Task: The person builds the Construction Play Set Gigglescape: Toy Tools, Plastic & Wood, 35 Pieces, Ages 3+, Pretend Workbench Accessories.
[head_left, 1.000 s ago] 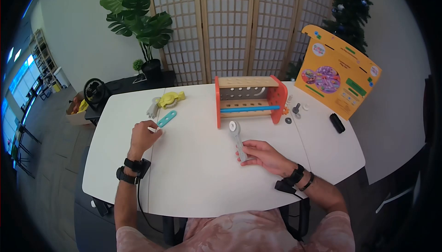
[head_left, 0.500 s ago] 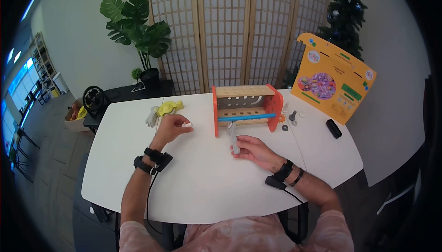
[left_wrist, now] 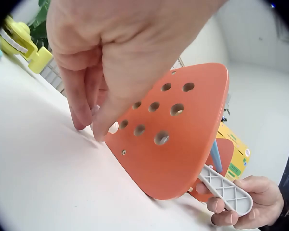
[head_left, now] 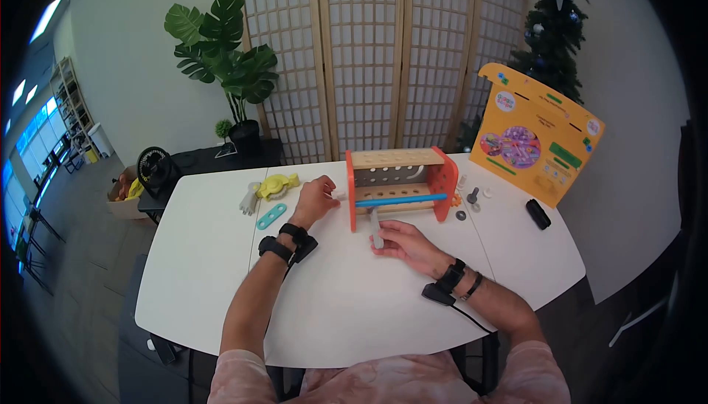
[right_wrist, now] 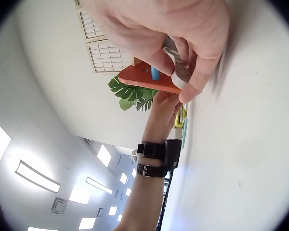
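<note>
Head view, surface: the white surface (head_left: pixel 339 304) spreads before you, carrying everything you work with.
Wooden rack: the rack (head_left: pixel 396 158) stands ahead of you, beyond your right hand and to the right of your left.
Red end panel: this holed side (left_wrist: pixel 180 151) faces your left hand, which is the nearer one to its outer face.
Right hand: your right hand (head_left: pixel 409 244) sits in front of the rack, its fingers grasping the grey tool's handle.
Left hand: your left hand (head_left: pixel 317 199) is just beside the panel, fingers pinching a small white piece.
Grey tool: the tool (left_wrist: pixel 226 191) has its long axis running away from you, far end at the rack's front near the blue rod (head_left: pixel 402 201); contact you cannot tell.
White piece: it (head_left: pixel 341 196) lies between your left fingertips and the panel; its axis is too hidden to judge.
</note>
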{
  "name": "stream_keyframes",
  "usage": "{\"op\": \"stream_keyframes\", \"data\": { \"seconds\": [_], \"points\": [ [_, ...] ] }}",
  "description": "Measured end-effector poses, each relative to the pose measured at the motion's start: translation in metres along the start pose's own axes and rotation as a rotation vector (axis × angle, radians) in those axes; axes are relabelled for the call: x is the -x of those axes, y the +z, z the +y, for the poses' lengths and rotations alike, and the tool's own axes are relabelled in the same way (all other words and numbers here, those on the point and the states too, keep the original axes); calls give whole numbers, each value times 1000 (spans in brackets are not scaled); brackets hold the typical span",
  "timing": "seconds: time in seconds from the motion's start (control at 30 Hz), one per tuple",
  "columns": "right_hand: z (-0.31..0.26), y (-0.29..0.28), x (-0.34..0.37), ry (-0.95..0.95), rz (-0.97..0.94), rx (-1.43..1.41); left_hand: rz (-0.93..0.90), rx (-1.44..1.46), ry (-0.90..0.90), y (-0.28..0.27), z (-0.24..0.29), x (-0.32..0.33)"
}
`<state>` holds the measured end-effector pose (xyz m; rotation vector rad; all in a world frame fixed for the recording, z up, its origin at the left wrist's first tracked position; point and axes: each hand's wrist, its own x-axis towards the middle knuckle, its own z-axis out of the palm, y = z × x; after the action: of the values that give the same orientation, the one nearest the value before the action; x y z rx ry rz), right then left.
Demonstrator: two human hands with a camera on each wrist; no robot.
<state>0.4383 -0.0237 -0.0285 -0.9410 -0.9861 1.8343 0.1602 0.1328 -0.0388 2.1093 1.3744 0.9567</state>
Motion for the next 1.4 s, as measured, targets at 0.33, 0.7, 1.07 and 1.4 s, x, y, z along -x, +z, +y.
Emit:
{"op": "stream_keyframes", "data": {
  "seconds": [0.33, 0.7, 1.07, 1.4],
  "points": [
    [2, -1, 0, -29, -34, 22, 20, -84, 17, 7, 5, -11],
    [6, -5, -4, -66, -43, -8, -53, -9, 107, 7, -12, -17],
    [2, 2, -1, -42, -24, 10, 18, 93, -42, 10, -15, -23],
    [1, 2, -10, -44, -7, 36, -54, 212, -20, 18, -22, -27]
  ]
}}
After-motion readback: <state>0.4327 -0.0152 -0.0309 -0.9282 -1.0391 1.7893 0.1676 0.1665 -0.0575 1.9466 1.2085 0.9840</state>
